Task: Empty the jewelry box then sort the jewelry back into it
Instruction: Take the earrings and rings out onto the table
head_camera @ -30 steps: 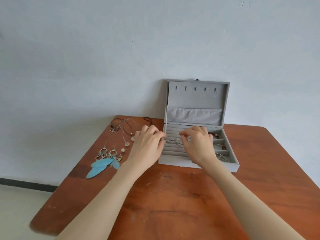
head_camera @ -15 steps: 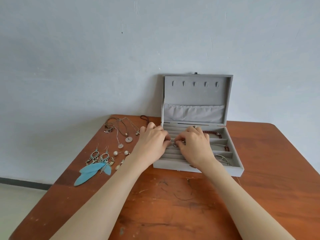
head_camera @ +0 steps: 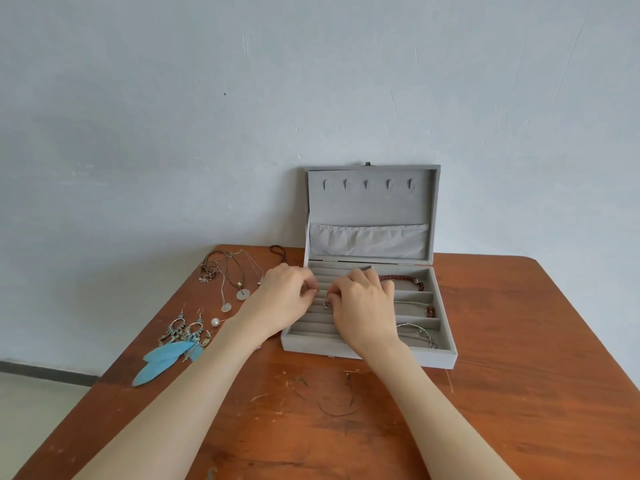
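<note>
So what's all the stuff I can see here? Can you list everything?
jewelry box: one, grey, open, back middle of the table, lid upright against the wall
bead bracelet: one, dark red, top right compartment of the box
thin bangles: silver, count unclear, lower right compartments
ring: one small silver piece, in the ring rolls between the fingertips
necklaces: several, tangled, brown and silver, on the table left of the box
feather earrings: two, blue with silver tops, near the table's left edge
pearl piece: one, white, beside the earrings
table: one, reddish brown, scratched
wall: pale grey
left hand: over the ring rolls, fingers curled
right hand: pinching the ring
</note>
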Action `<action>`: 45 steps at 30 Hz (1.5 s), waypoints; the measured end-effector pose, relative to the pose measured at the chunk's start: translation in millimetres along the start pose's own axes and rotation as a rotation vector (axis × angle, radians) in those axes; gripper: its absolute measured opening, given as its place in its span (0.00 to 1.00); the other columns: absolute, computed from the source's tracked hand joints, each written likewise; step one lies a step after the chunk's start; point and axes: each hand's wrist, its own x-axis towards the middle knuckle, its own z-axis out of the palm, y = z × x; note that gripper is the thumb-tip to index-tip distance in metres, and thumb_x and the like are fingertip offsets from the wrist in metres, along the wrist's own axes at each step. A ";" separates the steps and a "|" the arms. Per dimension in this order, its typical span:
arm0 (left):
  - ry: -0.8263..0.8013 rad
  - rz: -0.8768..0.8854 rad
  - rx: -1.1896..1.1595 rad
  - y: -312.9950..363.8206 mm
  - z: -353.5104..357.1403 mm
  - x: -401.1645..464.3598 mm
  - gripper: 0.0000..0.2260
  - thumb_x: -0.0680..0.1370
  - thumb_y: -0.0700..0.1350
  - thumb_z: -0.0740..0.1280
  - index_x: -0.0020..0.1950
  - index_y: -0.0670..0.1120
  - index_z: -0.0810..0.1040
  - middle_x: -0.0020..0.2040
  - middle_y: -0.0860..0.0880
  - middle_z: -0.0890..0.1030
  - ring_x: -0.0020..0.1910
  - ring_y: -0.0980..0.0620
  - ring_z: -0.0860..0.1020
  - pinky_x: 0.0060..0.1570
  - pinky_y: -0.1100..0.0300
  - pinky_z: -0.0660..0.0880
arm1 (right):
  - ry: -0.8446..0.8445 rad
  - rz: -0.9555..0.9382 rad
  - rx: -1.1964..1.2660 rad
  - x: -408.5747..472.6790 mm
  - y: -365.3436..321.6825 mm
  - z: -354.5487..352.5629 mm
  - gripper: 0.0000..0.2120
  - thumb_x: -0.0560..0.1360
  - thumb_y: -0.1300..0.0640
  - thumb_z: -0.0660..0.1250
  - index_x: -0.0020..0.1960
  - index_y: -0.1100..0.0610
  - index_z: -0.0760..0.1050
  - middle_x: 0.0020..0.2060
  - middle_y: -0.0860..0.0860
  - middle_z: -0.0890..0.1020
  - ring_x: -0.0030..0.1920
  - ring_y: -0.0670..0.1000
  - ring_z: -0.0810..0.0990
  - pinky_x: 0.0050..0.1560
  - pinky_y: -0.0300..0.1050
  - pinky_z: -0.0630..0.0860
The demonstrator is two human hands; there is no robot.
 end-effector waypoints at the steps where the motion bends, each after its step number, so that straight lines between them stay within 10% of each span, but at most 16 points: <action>1: 0.048 -0.052 -0.098 0.5 -4.7 -5.1 0.07 0.77 0.44 0.64 0.52 0.46 0.80 0.49 0.50 0.81 0.50 0.56 0.74 0.44 0.73 0.67 | 0.052 -0.006 0.053 -1.3 0.3 -1.8 0.10 0.78 0.56 0.58 0.53 0.55 0.78 0.52 0.52 0.78 0.57 0.56 0.70 0.54 0.50 0.61; 8: 0.158 -0.289 -0.488 -16.0 -45.9 -51.5 0.03 0.74 0.45 0.69 0.43 0.51 0.83 0.43 0.60 0.82 0.45 0.66 0.76 0.40 0.74 0.67 | 0.076 -0.090 0.398 -21.0 -23.7 -17.0 0.06 0.74 0.65 0.62 0.44 0.62 0.79 0.39 0.56 0.83 0.42 0.58 0.79 0.46 0.54 0.75; 17: 0.200 -0.373 -0.467 -30.1 -53.1 -114.5 0.02 0.72 0.45 0.71 0.41 0.48 0.82 0.39 0.56 0.81 0.39 0.62 0.76 0.36 0.75 0.68 | -0.218 -0.033 0.516 -60.0 -70.1 -29.1 0.07 0.73 0.63 0.65 0.45 0.54 0.81 0.37 0.46 0.80 0.40 0.43 0.76 0.41 0.23 0.69; 23: 0.156 -0.426 -0.383 -43.9 -34.5 -140.7 0.05 0.73 0.46 0.70 0.44 0.46 0.83 0.40 0.53 0.83 0.43 0.59 0.78 0.33 0.77 0.67 | -0.490 0.017 0.513 -67.5 -82.0 -20.8 0.06 0.72 0.61 0.67 0.41 0.51 0.79 0.35 0.47 0.80 0.40 0.46 0.79 0.39 0.34 0.75; 30: 0.193 -0.445 -0.253 -46.7 -14.4 -122.3 0.06 0.73 0.50 0.69 0.44 0.49 0.83 0.46 0.53 0.81 0.52 0.52 0.72 0.53 0.56 0.69 | -0.333 0.033 0.413 -59.7 -85.0 3.6 0.07 0.74 0.62 0.65 0.46 0.55 0.81 0.43 0.51 0.83 0.46 0.48 0.79 0.49 0.39 0.76; 45: 0.222 -0.304 -0.153 -51.7 -8.4 -116.9 0.08 0.75 0.52 0.67 0.49 0.51 0.81 0.49 0.50 0.77 0.52 0.51 0.66 0.51 0.59 0.65 | -0.180 -0.002 0.340 -60.4 -78.0 8.3 0.10 0.75 0.59 0.64 0.55 0.54 0.79 0.48 0.51 0.82 0.42 0.45 0.73 0.48 0.36 0.70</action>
